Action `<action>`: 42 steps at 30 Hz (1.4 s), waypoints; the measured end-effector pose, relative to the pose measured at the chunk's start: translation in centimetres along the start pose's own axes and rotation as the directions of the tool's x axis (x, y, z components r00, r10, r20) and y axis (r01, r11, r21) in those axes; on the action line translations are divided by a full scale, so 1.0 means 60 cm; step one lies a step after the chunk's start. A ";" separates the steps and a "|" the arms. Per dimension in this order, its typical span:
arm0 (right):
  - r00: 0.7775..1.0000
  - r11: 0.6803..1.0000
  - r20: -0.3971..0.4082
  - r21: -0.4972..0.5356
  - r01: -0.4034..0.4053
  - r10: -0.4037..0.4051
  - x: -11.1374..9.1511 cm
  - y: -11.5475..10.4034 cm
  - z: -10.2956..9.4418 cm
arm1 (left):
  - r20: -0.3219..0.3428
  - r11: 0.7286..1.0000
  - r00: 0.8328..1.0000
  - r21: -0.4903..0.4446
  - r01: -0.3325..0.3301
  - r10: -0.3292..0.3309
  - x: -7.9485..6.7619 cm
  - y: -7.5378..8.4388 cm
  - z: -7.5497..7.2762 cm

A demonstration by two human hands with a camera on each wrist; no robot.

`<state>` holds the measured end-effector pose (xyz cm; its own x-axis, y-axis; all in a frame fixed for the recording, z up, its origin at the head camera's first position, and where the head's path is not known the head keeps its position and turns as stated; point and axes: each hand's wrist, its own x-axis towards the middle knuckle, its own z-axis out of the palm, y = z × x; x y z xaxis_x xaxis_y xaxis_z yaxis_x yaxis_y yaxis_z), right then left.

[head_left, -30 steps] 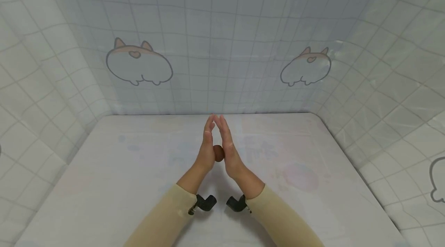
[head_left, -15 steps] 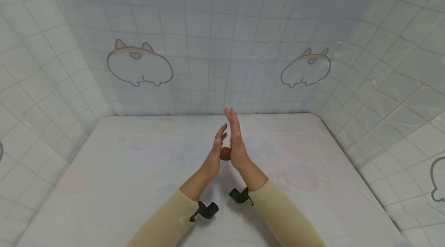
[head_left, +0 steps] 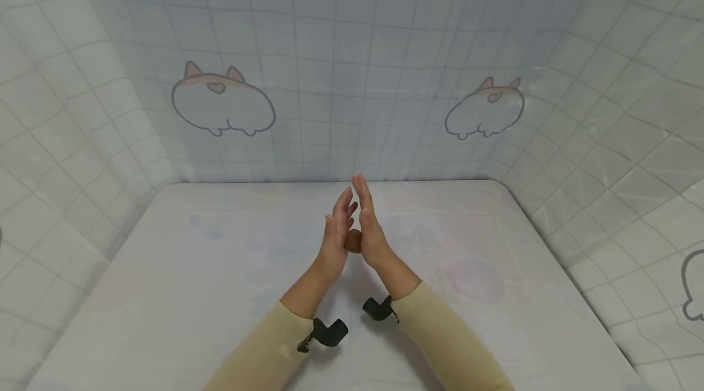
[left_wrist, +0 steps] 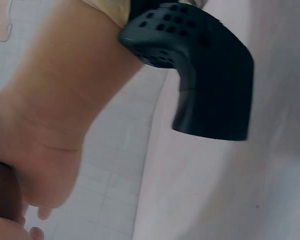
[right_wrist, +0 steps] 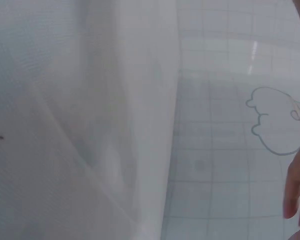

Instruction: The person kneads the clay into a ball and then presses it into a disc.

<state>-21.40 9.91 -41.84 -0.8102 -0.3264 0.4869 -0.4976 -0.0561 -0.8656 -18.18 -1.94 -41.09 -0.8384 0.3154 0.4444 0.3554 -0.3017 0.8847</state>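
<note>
Counter (head_left: 192, 293), broad and pale, lies below the work I watch remotely; anything slipping onto it could roll away. Above it, the left hand (head_left: 334, 247) and right hand (head_left: 375, 241) face each other, their fingers (head_left: 363, 193) fairly straight, only a narrow gap between. If the forearms drew closer, I'd worry about the left mount (head_left: 331, 333) bumping the right mount (head_left: 377, 310). Between the hands, touching both, sits the brown ball (head_left: 353, 241): uneven pressure could eject it; hard pressing might flatten it, if soft, which I can't tell.
</note>
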 end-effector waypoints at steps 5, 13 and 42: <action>0.995 0.995 0.060 0.042 -0.088 0.086 -0.008 0.006 0.005 | -0.046 0.999 0.998 -0.002 -0.047 0.047 0.001 0.005 -0.003; 0.995 0.995 0.093 -0.091 0.050 -0.042 -0.018 0.001 0.018 | -0.143 0.992 0.985 0.094 -0.083 0.096 0.012 0.015 -0.006; 0.968 0.972 0.089 -0.016 0.236 -0.234 -0.018 -0.036 0.017 | -0.154 0.966 0.976 0.183 0.182 -0.155 0.003 -0.022 -0.006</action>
<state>-19.16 9.40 -40.61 -0.6407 -0.3866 0.6634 -0.6797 -0.1163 -0.7242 -18.94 -1.80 -42.23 -0.9367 0.2165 0.2751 0.2662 -0.0697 0.9614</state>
